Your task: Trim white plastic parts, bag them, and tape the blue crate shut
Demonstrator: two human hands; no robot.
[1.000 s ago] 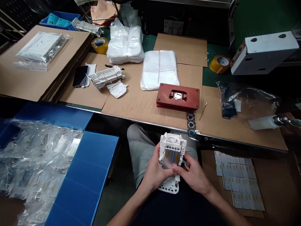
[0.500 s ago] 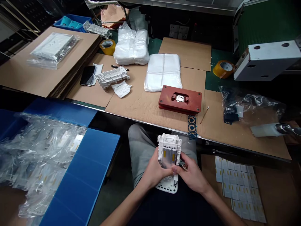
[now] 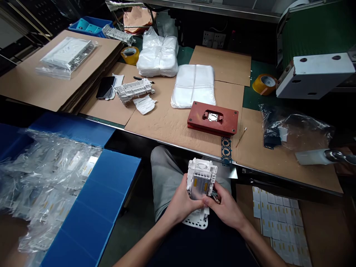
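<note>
Left hand [image 3: 179,203] and right hand [image 3: 228,209] grasp opposite sides of white slotted plastic housing [image 3: 203,167], thumbs [image 3: 209,201] meeting over its translucent grey rectangular panel [image 3: 200,186].

A white plastic housing [image 3: 202,167], ribbed and slotted all over, is held between both hands [image 3: 180,202], its long side running away from the person. A round opening marks its far end. Along its middle sits a smooth greyish panel [image 3: 200,187] with two yellow strips [image 3: 195,182] (side by side, lengthwise). Nearest the person, a flat white plate [image 3: 198,221] shows, rounded at its corner, dotted with dark holes.
</note>
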